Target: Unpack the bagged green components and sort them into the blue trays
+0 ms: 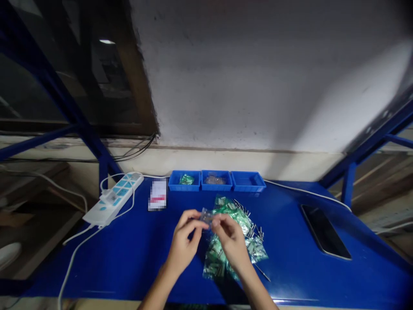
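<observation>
A small clear plastic bag point(206, 216) is held up above the worktop point(129, 258), between the person's two hands and in front of the three blue trays. The left hand point(189, 234) pinches its left side between thumb and fingers, and the right hand point(229, 237) pinches its right side with the fingertips drawn together. Below the hands and to their right lies a loose pile of green-tinted plastic packets point(214, 258), partly hidden by the right hand and forearm. Thin metal rods point(260, 233) stick out along the pile's right edge, and a single rod point(262, 273) lies at its lower right. Beyond the pile, the three blue trays stand in a row near the wall point(241, 86): the left tray point(174, 183) holds some green packets point(186, 179), the middle tray point(217, 188) holds clear ones point(214, 179), and the right tray point(249, 188) has a bare bottom. To the left of the trays lies a pixelated white card with a red band point(158, 193), and farther left a white power strip point(112, 200) with a plug and cables. A dark phone point(325, 231) lies well apart, at the right of the worktop
</observation>
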Demonstrator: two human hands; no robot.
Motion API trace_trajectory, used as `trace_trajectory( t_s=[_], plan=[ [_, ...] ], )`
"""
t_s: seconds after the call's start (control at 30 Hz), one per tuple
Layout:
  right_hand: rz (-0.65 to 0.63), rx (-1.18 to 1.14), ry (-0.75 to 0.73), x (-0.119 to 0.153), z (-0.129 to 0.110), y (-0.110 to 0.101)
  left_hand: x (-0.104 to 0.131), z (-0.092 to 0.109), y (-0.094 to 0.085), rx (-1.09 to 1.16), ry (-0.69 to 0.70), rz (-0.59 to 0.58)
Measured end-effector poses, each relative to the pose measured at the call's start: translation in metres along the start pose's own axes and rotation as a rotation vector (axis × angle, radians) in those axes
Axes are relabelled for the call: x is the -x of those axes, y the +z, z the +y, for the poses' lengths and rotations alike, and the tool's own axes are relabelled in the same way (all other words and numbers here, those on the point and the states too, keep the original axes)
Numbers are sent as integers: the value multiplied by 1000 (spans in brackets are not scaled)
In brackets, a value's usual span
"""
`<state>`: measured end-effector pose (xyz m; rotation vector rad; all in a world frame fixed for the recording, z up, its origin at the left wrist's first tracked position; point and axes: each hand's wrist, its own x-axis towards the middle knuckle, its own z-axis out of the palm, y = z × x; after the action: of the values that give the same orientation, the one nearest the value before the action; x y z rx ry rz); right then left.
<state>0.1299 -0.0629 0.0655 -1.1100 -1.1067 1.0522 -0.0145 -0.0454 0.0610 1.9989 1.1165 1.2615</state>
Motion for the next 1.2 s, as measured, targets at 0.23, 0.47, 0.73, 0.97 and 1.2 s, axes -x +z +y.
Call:
trace_trajectory(
  t_s=[0.23,0.47,0.73,0.97,1.2],
  plan=[
    [173,177,-412,-54,-44,-5,-74,34,-2,196,-29,-7],
    [83,410,-608,-61,-70,-24,-99,47,-5,353,-150,-36],
    [20,251,-532,-83,-79,-28,-115,46,0,406,-105,80],
    [-117,191,-322,-90,-69,-26,-112,25,-3,179,3,138],
    [-54,168,-166,-104,-58,-21,-125,11,4,52,143,29]
  ],
)
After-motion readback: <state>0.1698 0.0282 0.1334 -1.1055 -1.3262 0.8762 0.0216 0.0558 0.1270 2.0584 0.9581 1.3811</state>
